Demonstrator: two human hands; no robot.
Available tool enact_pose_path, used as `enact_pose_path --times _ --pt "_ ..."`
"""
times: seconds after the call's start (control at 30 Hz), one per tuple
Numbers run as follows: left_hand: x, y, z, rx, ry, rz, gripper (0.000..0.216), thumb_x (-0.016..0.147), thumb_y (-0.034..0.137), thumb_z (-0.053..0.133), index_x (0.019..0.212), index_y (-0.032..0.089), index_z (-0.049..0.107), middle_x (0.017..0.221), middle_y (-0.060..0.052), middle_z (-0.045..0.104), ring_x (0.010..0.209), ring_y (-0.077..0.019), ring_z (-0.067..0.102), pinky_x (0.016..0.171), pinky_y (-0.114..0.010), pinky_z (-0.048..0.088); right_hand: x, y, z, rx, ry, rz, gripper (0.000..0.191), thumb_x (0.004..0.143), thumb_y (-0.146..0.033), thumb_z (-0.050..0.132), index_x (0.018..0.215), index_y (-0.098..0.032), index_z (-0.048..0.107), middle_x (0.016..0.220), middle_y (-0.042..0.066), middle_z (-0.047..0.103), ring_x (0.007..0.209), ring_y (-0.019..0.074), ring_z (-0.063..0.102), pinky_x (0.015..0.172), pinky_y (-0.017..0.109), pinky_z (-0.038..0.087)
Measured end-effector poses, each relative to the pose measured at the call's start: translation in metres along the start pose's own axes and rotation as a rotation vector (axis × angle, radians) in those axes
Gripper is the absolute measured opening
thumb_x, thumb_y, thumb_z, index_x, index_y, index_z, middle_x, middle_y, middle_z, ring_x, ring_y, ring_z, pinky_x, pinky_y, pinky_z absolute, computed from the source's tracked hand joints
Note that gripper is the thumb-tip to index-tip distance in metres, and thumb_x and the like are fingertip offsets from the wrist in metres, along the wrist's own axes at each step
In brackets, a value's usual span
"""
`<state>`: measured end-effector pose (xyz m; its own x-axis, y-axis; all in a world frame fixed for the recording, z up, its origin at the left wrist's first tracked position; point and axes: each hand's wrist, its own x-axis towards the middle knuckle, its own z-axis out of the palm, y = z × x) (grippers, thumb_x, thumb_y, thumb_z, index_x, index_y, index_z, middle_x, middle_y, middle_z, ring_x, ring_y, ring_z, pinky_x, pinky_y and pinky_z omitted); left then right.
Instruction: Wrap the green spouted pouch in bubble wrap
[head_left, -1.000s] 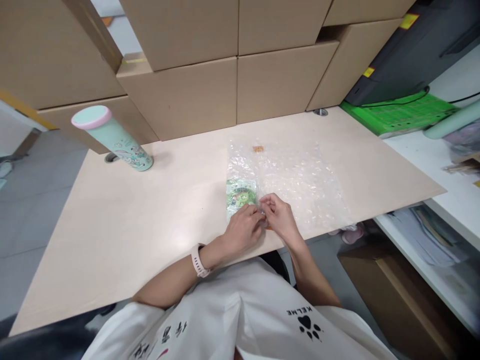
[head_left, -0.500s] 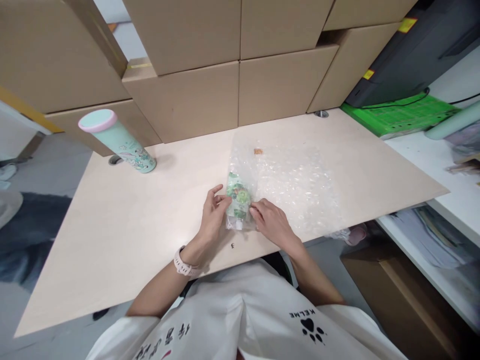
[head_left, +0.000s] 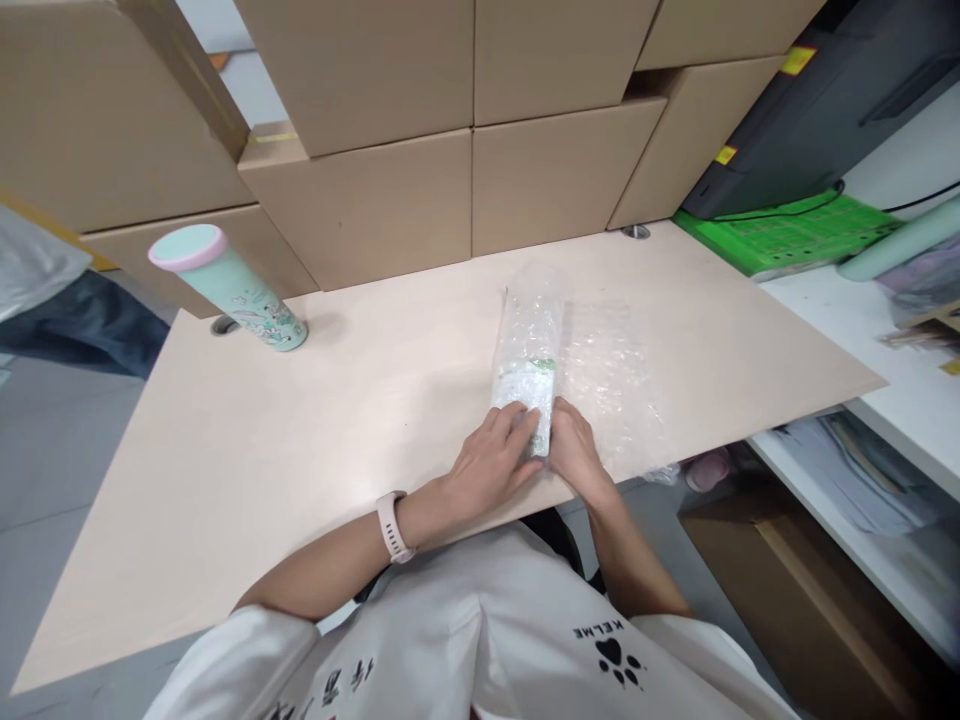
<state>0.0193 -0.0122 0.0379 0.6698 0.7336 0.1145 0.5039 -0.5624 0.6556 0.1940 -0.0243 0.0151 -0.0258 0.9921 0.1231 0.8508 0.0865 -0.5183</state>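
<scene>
A sheet of clear bubble wrap (head_left: 607,370) lies on the pale wooden desk (head_left: 300,420). Its left edge is folded over a small green-printed packet (head_left: 529,385), forming a long roll. My left hand (head_left: 491,460) lies on the near end of the roll with fingers pressed flat on it. My right hand (head_left: 574,455) sits against the roll's right side, fingers curled onto the wrap. A pale pink watch (head_left: 391,525) is on my left wrist.
A mint-green tumbler with a pink lid (head_left: 225,285) lies at the desk's back left. Cardboard boxes (head_left: 420,190) are stacked along the back. A green mat (head_left: 787,235) under a dark machine sits at right. Another person's legs (head_left: 75,310) show at far left.
The bubble wrap's left side has been folded over the green packet and rolled to the right. Both hands moved onto the roll. The view shifted slightly.
</scene>
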Motion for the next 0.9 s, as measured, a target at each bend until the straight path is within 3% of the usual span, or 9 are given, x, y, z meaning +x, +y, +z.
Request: enact_pose_path --times 0.2,0.3,0.43,0.53,0.63,0.7,0.73,0.83,0.9 --pt "0.012 -0.006 0.007 0.241 -0.067 0.104 0.071 0.091 0.03 0.067 0.151 0.026 0.032 0.147 -0.017 0.047 0.126 -0.0341 0.053 0.091 -0.049 0.058 0.005 0.014 -0.012 0.175 -0.05 -0.001 0.021 0.088 -0.015 0.049 0.08 -0.019 0.068 0.091 0.01 0.067 0.087 0.0249 0.064 0.076 0.034 0.049" --pt "0.018 -0.005 0.015 0.336 -0.038 0.082 0.063 0.094 0.03 0.063 0.148 0.024 0.033 0.142 -0.017 0.051 0.121 -0.0337 0.055 0.082 -0.045 0.061 0.001 0.022 -0.013 0.35 0.068 0.034 0.023 0.092 -0.019 0.046 0.089 -0.02 0.068 0.097 0.01 0.069 0.092 0.025 0.067 0.082 0.036 0.051" --pt "0.028 0.003 0.027 0.419 -0.007 0.031 0.055 0.092 0.025 0.065 0.141 0.023 0.04 0.133 -0.016 0.056 0.113 -0.032 0.057 0.074 -0.039 0.061 -0.011 0.024 -0.009 0.511 0.247 0.217 0.026 0.097 -0.033 0.05 0.117 -0.022 0.062 0.111 0.012 0.07 0.095 0.0267 0.07 0.082 0.041 0.055" --pt "0.035 0.011 0.028 0.426 -0.026 -0.037 0.05 0.09 0.024 0.066 0.135 0.021 0.045 0.131 -0.016 0.057 0.112 -0.0319 0.056 0.07 -0.038 0.061 -0.02 0.018 -0.008 0.5 0.302 0.181 0.027 0.098 -0.038 0.051 0.117 -0.022 0.062 0.117 0.012 0.066 0.101 0.0263 0.068 0.083 0.041 0.057" --pt "0.038 0.013 0.016 0.31 -0.097 -0.069 0.048 0.088 0.025 0.07 0.131 0.021 0.049 0.135 -0.016 0.055 0.116 -0.0329 0.056 0.073 -0.04 0.061 -0.026 0.014 -0.006 0.401 0.278 0.061 0.026 0.101 -0.036 0.048 0.112 -0.022 0.066 0.122 0.013 0.06 0.109 0.025 0.066 0.088 0.04 0.057" --pt "0.039 0.006 0.004 0.117 -0.132 -0.03 0.046 0.086 0.028 0.072 0.128 0.024 0.053 0.136 -0.013 0.055 0.118 -0.0315 0.056 0.084 -0.044 0.06 -0.028 0.014 -0.003 0.32 0.276 0.029 0.027 0.102 -0.035 0.046 0.115 -0.022 0.066 0.123 0.013 0.06 0.112 0.0255 0.064 0.09 0.041 0.057" --pt "0.039 0.001 -0.002 -0.005 -0.106 -0.029 0.042 0.087 0.028 0.071 0.126 0.027 0.055 0.133 -0.011 0.057 0.116 -0.0288 0.058 0.092 -0.044 0.058 -0.029 0.014 -0.001 0.272 0.287 0.018 0.028 0.102 -0.034 0.046 0.116 -0.022 0.066 0.123 0.014 0.06 0.114 0.0264 0.063 0.092 0.042 0.056" --pt "0.039 -0.02 -0.016 -0.142 0.233 -0.242 0.038 0.089 0.023 0.064 0.125 0.027 0.055 0.129 -0.014 0.058 0.118 -0.0318 0.057 0.098 -0.052 0.052 -0.029 0.016 0.005 0.125 0.327 -0.01 0.028 0.102 -0.032 0.045 0.116 -0.022 0.067 0.121 0.015 0.063 0.114 0.0303 0.061 0.096 0.049 0.053" --pt "0.04 -0.03 -0.018 -0.366 0.241 -0.418 0.042 0.087 0.022 0.065 0.127 0.028 0.052 0.122 -0.014 0.06 0.108 -0.0319 0.062 0.09 -0.053 0.055 -0.028 0.015 0.006 0.081 0.321 -0.013 0.029 0.102 -0.031 0.043 0.115 -0.022 0.068 0.117 0.015 0.065 0.111 0.0313 0.061 0.094 0.05 0.054"
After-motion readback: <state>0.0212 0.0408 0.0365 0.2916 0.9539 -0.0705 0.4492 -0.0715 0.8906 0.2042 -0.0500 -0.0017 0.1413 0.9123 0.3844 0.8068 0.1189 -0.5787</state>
